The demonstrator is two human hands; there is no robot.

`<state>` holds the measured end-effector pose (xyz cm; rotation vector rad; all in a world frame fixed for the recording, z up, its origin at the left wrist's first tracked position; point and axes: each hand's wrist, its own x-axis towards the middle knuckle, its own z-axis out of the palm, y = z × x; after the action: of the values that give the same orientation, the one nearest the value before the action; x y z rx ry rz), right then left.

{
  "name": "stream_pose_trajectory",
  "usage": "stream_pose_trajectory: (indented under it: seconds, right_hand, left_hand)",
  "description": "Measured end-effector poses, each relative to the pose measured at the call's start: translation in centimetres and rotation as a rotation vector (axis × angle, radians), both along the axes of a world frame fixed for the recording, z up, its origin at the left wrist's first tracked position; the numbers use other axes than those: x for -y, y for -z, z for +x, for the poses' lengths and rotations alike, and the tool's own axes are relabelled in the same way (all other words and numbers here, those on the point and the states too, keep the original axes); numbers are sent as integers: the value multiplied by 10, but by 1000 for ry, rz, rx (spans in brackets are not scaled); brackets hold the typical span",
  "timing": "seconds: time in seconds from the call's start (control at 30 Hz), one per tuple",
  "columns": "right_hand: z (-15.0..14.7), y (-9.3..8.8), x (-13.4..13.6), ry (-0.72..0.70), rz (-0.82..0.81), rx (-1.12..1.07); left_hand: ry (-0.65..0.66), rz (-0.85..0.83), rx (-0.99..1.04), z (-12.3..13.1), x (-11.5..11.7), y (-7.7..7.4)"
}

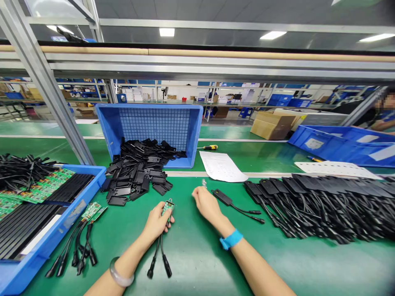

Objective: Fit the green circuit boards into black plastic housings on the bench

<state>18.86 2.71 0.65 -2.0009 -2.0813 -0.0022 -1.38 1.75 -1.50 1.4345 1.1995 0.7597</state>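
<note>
My left hand [159,222], with a bangle on the wrist, grips a small green circuit board [168,206] whose two black cables [162,255] hang toward me. To the right, my right hand [206,202] is closed just below a small clear item [204,183]; whether the fingers hold it is unclear. Close beside that hand a black module [222,197] with two cables lies on the green table [191,259]. Several loose boards with cables [92,211] lie left of my left hand.
A tipped blue bin [197,135] spills black casings [138,172]. Blue tray [103,176] with boards stands left; cabled modules [308,201] are rowed right. Paper [222,166], a screwdriver [210,147], a carton [273,124] and blue bins [339,142] lie behind. A person [385,111] is far right.
</note>
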Motion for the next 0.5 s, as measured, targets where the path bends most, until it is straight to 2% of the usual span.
stream_pose_trajectory:
  seconds: [0.07,0.2,0.37,0.5]
  right_hand:
    - [17,-4,-12,118,-41,78]
    - [23,-13,-35,162,-91,138]
    - [-22,-23,-73,-2,-100,75]
    - [-62,-19,-114,-131,-108,-41]
  left_hand:
    - [-22,-15,61,1,-1,0]
    - [-30,-40,139,3,0,-2]
    - [-51,-46,185,3,1,-4]
    - [-75,-63,218,3,1,-4]
